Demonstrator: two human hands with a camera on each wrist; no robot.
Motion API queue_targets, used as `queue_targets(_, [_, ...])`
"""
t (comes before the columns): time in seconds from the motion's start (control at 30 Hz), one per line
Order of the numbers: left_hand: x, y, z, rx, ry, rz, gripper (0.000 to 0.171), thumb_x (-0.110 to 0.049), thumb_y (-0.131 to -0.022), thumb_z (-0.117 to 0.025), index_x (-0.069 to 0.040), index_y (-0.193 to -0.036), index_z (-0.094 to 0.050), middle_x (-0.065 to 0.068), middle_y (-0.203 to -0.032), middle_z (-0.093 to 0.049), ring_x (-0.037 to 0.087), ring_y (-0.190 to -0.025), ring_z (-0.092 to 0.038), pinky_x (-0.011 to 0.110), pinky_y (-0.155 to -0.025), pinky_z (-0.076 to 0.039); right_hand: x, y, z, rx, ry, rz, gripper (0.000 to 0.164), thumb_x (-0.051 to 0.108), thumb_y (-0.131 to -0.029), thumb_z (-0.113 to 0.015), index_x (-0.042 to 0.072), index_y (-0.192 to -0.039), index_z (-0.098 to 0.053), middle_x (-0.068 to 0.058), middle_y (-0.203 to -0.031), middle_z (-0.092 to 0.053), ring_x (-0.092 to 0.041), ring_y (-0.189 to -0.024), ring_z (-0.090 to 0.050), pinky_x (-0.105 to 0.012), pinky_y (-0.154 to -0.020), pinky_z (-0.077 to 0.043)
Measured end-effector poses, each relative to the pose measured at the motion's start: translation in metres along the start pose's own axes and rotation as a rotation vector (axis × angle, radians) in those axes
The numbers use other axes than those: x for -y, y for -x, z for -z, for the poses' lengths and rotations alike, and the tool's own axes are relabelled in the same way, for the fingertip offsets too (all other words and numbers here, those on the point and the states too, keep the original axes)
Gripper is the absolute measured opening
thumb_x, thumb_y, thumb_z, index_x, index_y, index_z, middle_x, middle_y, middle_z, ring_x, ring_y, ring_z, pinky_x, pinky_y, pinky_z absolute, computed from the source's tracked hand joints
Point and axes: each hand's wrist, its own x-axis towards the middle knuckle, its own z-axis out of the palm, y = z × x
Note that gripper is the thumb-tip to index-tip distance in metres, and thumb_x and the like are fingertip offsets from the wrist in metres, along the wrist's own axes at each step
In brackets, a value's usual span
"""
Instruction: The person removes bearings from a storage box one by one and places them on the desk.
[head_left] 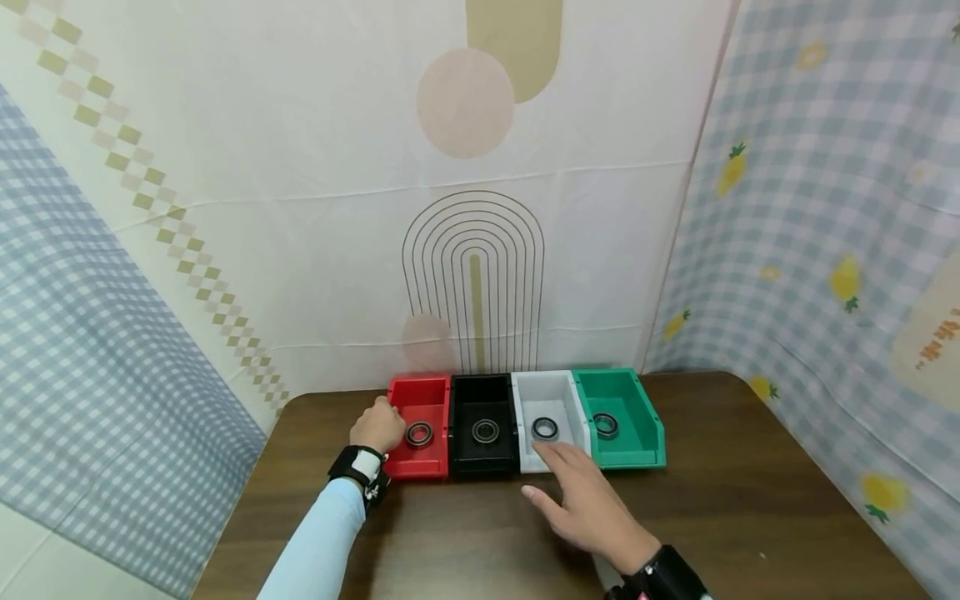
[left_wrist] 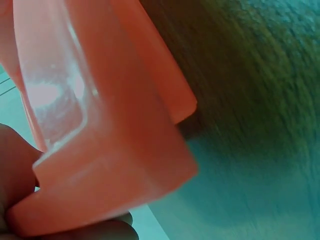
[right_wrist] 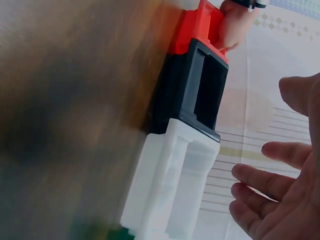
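Observation:
My left hand [head_left: 377,427] grips the left wall of a red bin [head_left: 427,400]. In the left wrist view the thumb and fingers pinch the red plastic edge, with the hand partly out of frame. A dark ring-shaped bearing [head_left: 429,433] lies in the red bin, close to the knuckles. My right hand [head_left: 588,504] hovers over the front of a white bin [head_left: 547,392], fingers extended, holding nothing. The white bin has a bearing [head_left: 555,428] just beyond those fingertips. In the right wrist view the right hand [right_wrist: 280,200] is spread apart from the bins.
A black bin [head_left: 483,396] with a bearing [head_left: 496,431] stands between red and white. At the right end, a green bin [head_left: 633,425] holds another bearing [head_left: 615,426]. The row sits on a brown wooden table [head_left: 465,533], with a patterned cloth [head_left: 345,275] behind.

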Motion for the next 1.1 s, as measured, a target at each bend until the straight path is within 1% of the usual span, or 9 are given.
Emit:
queue_targets(0.13, [0.001,0.001,0.001,-0.001,0.003,0.002,0.037,-0.026,-0.109,-0.048,0.006,-0.122,-0.060,0.027,-0.105,-0.074,0.040,-0.092,-0.074,0.056,-0.076,-0.059,0.005,-0.015,-0.001,-0.007,0.013,0.083,0.066,0.050,-0.104,-0.065,0.015,-0.158,-0.053,-0.010,-0.157,-0.059,-0.035,-0.150,-0.050,-0.059,-0.123,-0.041])
queue_targets(0.23, [0.002,0.001,0.001,-0.006,0.002,-0.003,0.036,-0.026,-0.109,-0.047,0.006,-0.122,-0.060,0.027,-0.107,-0.075,0.042,-0.095,-0.075,0.057,-0.077,-0.059,0.013,-0.027,-0.002,-0.018,0.021,0.120,0.064,0.051,-0.104,-0.065,0.016,-0.157,-0.053,-0.009,-0.155,-0.060,-0.033,-0.149,-0.052,-0.057,-0.122,-0.043])
queue_targets(0.4, [0.002,0.000,0.000,0.007,0.018,-0.002,0.036,-0.025,-0.109,-0.047,0.006,-0.123,-0.060,0.028,-0.109,-0.074,0.045,-0.098,-0.074,0.059,-0.079,-0.059,0.027,-0.045,-0.007,-0.017,-0.010,0.175,0.063,0.050,-0.105,-0.064,0.016,-0.157,-0.054,-0.007,-0.153,-0.063,-0.029,-0.144,-0.056,-0.054,-0.119,-0.047])
queue_targets(0.47, [0.003,-0.002,-0.002,0.002,0.027,-0.004,0.035,-0.025,-0.108,-0.049,0.005,-0.121,-0.061,0.027,-0.105,-0.074,0.044,-0.094,-0.074,0.058,-0.077,-0.058,0.032,-0.052,-0.012,-0.007,-0.026,0.191,0.062,0.049,-0.106,-0.063,0.016,-0.157,-0.053,-0.007,-0.154,-0.062,-0.029,-0.145,-0.056,-0.053,-0.119,-0.047])
queue_targets(0.57, [0.003,-0.002,-0.001,0.010,0.032,-0.002,0.035,-0.025,-0.108,-0.049,0.005,-0.121,-0.061,0.027,-0.104,-0.074,0.043,-0.092,-0.073,0.058,-0.077,-0.059,0.041,-0.062,-0.021,0.000,-0.054,0.215,0.060,0.046,-0.107,-0.062,0.015,-0.157,-0.053,-0.009,-0.156,-0.061,-0.029,-0.146,-0.056,-0.052,-0.120,-0.047])
queue_targets(0.67, [0.003,-0.003,0.001,0.005,0.035,-0.013,0.035,-0.025,-0.108,-0.050,0.005,-0.121,-0.061,0.026,-0.103,-0.074,0.040,-0.089,-0.073,0.057,-0.075,-0.059,0.048,-0.073,-0.030,0.001,-0.070,0.230,0.059,0.044,-0.107,-0.061,0.014,-0.157,-0.053,-0.010,-0.158,-0.059,-0.030,-0.148,-0.055,-0.052,-0.121,-0.046])
queue_targets(0.73, [0.002,-0.001,0.003,0.014,0.038,-0.018,0.036,-0.025,-0.108,-0.050,0.006,-0.123,-0.060,0.027,-0.107,-0.074,0.040,-0.091,-0.073,0.057,-0.076,-0.059,0.053,-0.080,-0.035,0.007,-0.073,0.232,0.060,0.044,-0.108,-0.061,0.014,-0.158,-0.052,-0.011,-0.160,-0.057,-0.029,-0.149,-0.054,-0.051,-0.121,-0.046])
queue_targets(0.93, [0.006,-0.001,0.003,0.016,0.043,-0.006,0.036,-0.025,-0.108,-0.048,0.006,-0.125,-0.060,0.027,-0.107,-0.073,0.040,-0.091,-0.072,0.053,-0.072,-0.057,0.064,-0.104,-0.046,0.069,-0.103,0.237,0.062,0.042,-0.110,-0.057,0.016,-0.164,-0.044,-0.011,-0.167,-0.049,-0.028,-0.155,-0.047,-0.050,-0.125,-0.042])
queue_targets(1.1, [0.006,-0.002,-0.001,0.023,0.057,0.000,0.038,-0.026,-0.108,-0.048,0.005,-0.127,-0.060,0.027,-0.110,-0.073,0.040,-0.094,-0.072,0.053,-0.075,-0.057,0.067,-0.119,-0.055,0.115,-0.109,0.219,0.059,0.040,-0.110,-0.058,0.016,-0.162,-0.046,-0.009,-0.168,-0.048,-0.025,-0.157,-0.044,-0.048,-0.127,-0.040])
